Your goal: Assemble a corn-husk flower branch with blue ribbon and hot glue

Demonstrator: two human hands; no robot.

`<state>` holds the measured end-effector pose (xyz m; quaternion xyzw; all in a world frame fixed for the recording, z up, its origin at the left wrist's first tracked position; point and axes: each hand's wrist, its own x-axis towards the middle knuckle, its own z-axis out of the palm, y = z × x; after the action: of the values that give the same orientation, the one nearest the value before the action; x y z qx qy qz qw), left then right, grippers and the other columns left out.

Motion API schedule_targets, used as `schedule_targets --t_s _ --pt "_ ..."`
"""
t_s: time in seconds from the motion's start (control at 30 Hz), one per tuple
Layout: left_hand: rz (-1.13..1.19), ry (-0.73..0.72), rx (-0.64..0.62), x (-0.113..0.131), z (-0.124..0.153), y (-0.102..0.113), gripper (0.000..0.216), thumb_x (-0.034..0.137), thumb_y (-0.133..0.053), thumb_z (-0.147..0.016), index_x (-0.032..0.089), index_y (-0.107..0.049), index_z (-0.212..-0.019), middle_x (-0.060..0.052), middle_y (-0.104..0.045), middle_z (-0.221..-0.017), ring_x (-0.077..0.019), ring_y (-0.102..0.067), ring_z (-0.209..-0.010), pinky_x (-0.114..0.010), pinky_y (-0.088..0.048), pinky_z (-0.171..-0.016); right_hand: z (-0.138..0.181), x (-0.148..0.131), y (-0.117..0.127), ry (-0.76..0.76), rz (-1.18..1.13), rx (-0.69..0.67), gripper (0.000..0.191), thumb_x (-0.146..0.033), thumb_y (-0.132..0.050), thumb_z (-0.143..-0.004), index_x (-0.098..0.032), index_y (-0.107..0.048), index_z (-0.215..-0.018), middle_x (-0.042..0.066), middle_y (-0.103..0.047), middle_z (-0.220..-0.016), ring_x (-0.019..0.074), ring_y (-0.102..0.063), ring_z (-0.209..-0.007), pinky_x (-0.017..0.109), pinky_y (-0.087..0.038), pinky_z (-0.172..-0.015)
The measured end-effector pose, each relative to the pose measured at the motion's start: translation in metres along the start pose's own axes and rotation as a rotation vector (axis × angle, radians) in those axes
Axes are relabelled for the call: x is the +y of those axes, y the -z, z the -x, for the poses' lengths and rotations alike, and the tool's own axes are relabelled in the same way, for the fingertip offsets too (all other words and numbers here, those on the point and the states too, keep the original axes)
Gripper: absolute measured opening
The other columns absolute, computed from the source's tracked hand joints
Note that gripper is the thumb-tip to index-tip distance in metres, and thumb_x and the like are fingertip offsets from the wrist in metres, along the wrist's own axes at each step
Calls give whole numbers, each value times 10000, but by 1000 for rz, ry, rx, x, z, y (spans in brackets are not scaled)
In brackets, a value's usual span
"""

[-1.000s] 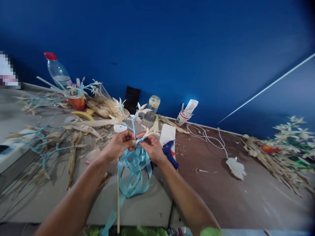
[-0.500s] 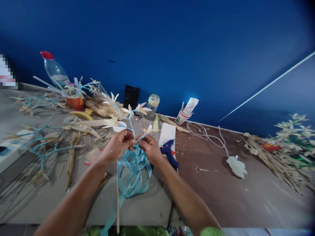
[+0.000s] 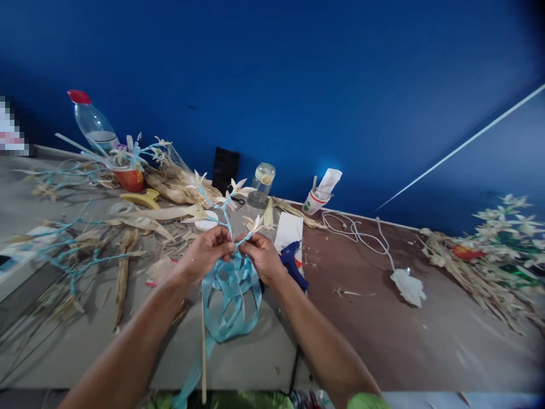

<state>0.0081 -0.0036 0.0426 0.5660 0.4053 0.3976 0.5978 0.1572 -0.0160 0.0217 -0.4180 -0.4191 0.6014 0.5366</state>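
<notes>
Both of my hands meet at the middle of the table around an artificial flower branch point(image 3: 229, 218), its stems wrapped in light blue ribbon and tipped with pale husk-like flowers. My left hand point(image 3: 212, 250) pinches the branch where its stems join. Close beside it, my right hand point(image 3: 259, 254) is closed on a short side stem that ends in a pale flower point(image 3: 256, 223). Below the hands hangs a loose, looped bundle of light blue ribbon point(image 3: 233, 304). A thin pale stick point(image 3: 204, 352) points downward beside the ribbon. My fingertips hide the exact join.
A blue glue gun point(image 3: 293, 264) lies right of my hands. Behind stand a glass jar point(image 3: 261, 187), a white cup point(image 3: 315, 201) and a red cup point(image 3: 130, 179). More blue-wrapped branches point(image 3: 74, 264) lie left; a white cable point(image 3: 361, 234) and dried bundle point(image 3: 472, 278) lie right.
The branch's upper flowers have turned and shifted slightly between my fingers. Both hands stay almost in place, still gripping the stems.
</notes>
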Motion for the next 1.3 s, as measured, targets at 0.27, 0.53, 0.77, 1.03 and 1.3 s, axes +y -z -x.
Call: schedule_targets --t_s 0.27,0.53,0.77,1.03,1.3 --pt "37 28 -25 1 2 0 192 269 -641 -683 168 -482 -724 65 -501 -474 -47 -387 -386 -176 -242 -397 -2 -2 3 10 -37 -22 159 -243 -691 -599 -184 -620 -730 -34 -548 -587 105 -480 -551 251 -386 -585" --pt "67 -29 -83 -3 2 -5 175 260 -639 -680 156 -511 -738 56 -498 -490 -60 -423 -431 -190 -286 -431 -3 -5 1 65 93 -21 115 -290 -654 -645 -189 -621 -687 -30 -558 -587 119 -504 -591 247 -399 -601" --pt "-6 -76 -35 -5 1 -5 121 229 -600 -702 159 -513 -747 57 -498 -488 -70 -437 -446 -203 -317 -465 -4 -5 3 2 111 -57 135 -289 -663 -629 -172 -597 -638 -40 -542 -559 97 -468 -537 232 -374 -568" --pt "-99 -87 183 1 2 -4 107 237 -588 -705 174 -503 -693 61 -497 -494 -68 -426 -427 -194 -296 -422 6 -9 0 347 504 11 68 -232 -592 -718 -179 -593 -677 7 -569 -714 135 -518 -689 264 -406 -665" --pt "100 -68 225 0 1 -10 144 229 -638 -678 170 -510 -708 60 -500 -503 -67 -451 -443 -185 -326 -434 20 -10 -8 645 810 59 115 -222 -513 -813 -189 -606 -754 43 -562 -769 168 -539 -793 306 -418 -758"
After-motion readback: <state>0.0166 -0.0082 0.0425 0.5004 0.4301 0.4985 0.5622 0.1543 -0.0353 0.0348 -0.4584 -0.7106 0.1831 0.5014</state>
